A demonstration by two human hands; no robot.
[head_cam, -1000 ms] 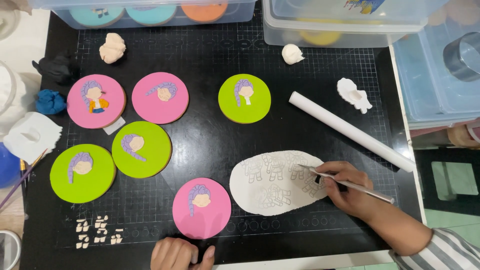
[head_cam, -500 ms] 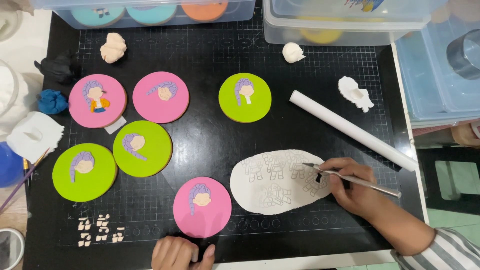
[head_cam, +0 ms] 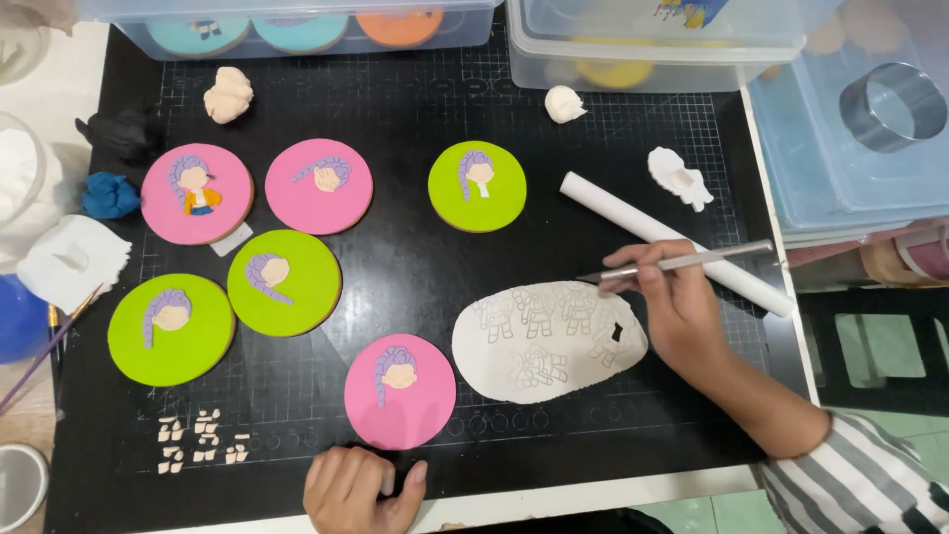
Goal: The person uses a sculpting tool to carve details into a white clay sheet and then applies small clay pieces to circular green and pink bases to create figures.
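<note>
Right hand (head_cam: 682, 307) right of centre, fingers pinched around a thin metal craft knife (head_cam: 682, 263), tip over the upper right edge of the white fondant sheet (head_cam: 549, 341). Left hand (head_cam: 361, 489) at bottom edge, loosely curled and holding nothing, resting on the worktop (head_cam: 415, 252) just below the pink cookie (head_cam: 400, 391).

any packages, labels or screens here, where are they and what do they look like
No screens or signs.
Left tub: top edge, clear plastic box holding teal and orange discs.
Middle tub: top centre-right, clear, with a small blue and yellow label on it.
Blue bin: right, translucent blue, metal ring on top.
</note>
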